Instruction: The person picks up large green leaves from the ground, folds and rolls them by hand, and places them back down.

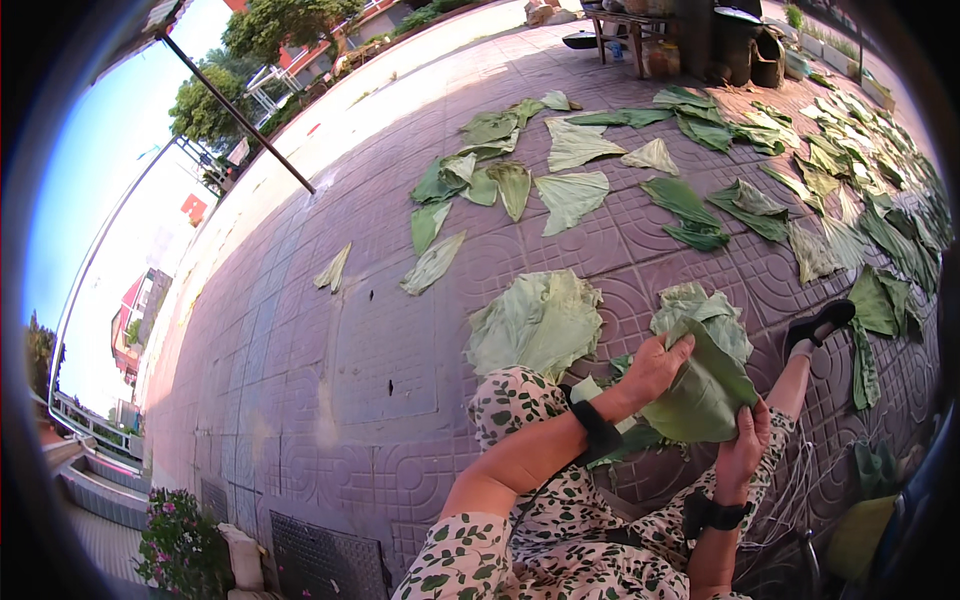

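Observation:
Between my two hands is a large green leaf (700, 395), spread out above my lap. My left hand (656, 368) pinches its upper left edge, thumb on top. At its lower right edge, my right hand (743, 436) has its fingers closed on the rim. Just beyond the held leaf lies a stack of pale green leaves (705, 315) on the paving, partly hidden by it. A wider, flatter pile of leaves (537, 322) rests left of that, past my knee. A few darker leaves (640, 440) show on the ground below my left wrist.
Many leaves (575, 200) lie scattered over the patterned paving ahead, thickest at the far right (880, 170). White strings (800, 490) trail on the ground at my right. A metal pole (240, 115) stands at the left, a flowering plant (180, 540) at lower left, and a wooden table (632, 30) far back.

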The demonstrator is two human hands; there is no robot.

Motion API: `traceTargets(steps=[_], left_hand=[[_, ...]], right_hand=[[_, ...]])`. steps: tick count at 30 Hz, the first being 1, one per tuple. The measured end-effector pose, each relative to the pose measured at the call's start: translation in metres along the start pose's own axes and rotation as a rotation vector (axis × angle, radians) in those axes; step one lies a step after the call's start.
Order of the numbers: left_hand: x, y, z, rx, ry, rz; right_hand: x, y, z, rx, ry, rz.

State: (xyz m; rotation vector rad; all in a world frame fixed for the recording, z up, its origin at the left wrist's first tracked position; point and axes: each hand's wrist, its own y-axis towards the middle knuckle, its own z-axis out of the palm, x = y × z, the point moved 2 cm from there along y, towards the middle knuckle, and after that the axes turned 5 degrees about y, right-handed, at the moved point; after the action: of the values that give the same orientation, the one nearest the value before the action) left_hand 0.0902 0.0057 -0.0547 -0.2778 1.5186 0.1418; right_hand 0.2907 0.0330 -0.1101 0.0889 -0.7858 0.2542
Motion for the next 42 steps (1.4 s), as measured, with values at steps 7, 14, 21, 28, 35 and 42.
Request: traceTargets(steps=[7,14,21,28,35,42], left_hand=[[-0.005,-0.003,0.002,-0.095,-0.05,0.104],[0.0,0.002,0.005,-0.101,-0.024,0.109],[0.004,0.004,0.009,-0.15,0.007,0.13],[0.0,0.003,0.002,-0.186,-0.16,0.023],[-0.006,0.001,0.0,-0.299,-0.323,-0.074],[-0.004,0.001,-0.007,-0.319,-0.467,-0.118]], right_hand=[[-0.005,-0.001,-0.007,-0.057,-0.012,-0.06],[-0.003,-0.003,-0.009,-0.05,0.009,-0.031],[-0.004,0.0,-0.016,-0.044,0.029,-0.022],[0.004,-0.005,0.007,0.087,0.343,0.198],[-0.015,-0.022,0.031,0.285,0.375,0.355],[-0.034,-0.032,0.029,0.337,0.058,0.358]])
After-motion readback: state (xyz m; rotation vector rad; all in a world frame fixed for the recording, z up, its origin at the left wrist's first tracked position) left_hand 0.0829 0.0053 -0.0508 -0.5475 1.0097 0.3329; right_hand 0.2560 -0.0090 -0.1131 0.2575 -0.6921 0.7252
